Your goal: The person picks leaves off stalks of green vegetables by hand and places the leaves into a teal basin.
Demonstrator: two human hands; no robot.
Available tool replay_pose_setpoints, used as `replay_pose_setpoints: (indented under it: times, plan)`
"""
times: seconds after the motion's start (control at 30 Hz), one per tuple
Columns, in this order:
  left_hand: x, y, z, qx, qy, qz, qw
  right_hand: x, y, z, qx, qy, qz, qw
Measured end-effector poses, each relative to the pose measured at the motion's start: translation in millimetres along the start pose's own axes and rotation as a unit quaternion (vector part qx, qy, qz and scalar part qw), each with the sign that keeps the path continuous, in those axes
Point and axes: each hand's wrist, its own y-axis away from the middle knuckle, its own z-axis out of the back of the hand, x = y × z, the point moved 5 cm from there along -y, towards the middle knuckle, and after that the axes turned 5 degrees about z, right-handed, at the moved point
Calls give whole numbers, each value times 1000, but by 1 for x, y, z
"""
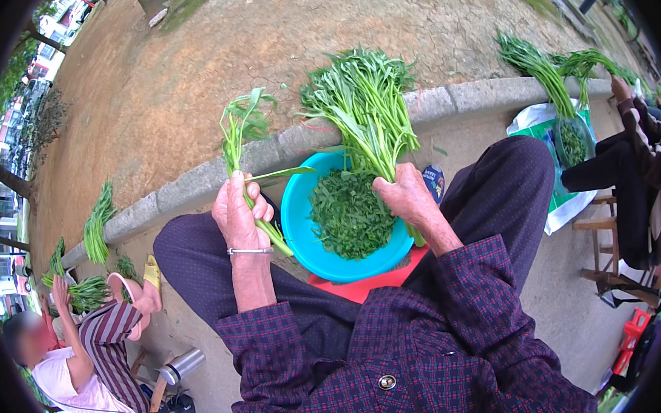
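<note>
My left hand [243,209] grips a few stems of water spinach [233,138], leaves up, left of a blue plastic basin [292,215]. One long leaf from it reaches over the basin's rim. My right hand [413,194] is closed around a stem of water spinach [392,168] at the basin's right side; its far end merges with the large bunch. That large bunch of water spinach [365,101] lies across the stone kerb beyond the basin. Picked green leaves [352,222] fill the basin's bottom. Something red [368,288] shows beneath the basin.
At lower left a person [80,361] handles greens beside a pink basin [135,331]. A steel flask [184,365] is near them. Another person [633,168] sits at right on a wooden chair [606,246]. The stone kerb [473,99] borders bare soil. More bunches [99,223] rest along it.
</note>
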Motion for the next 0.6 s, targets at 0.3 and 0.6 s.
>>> replay_pose_setpoints:
  times: [0.3,0.6]
  plan:
    - [16,-4,-1,48,87,96,990,2,7,-5,-1,-125,-34,992]
    - [33,5,-24,148,171,157,961,6,8,-2,-76,-443,-93,889]
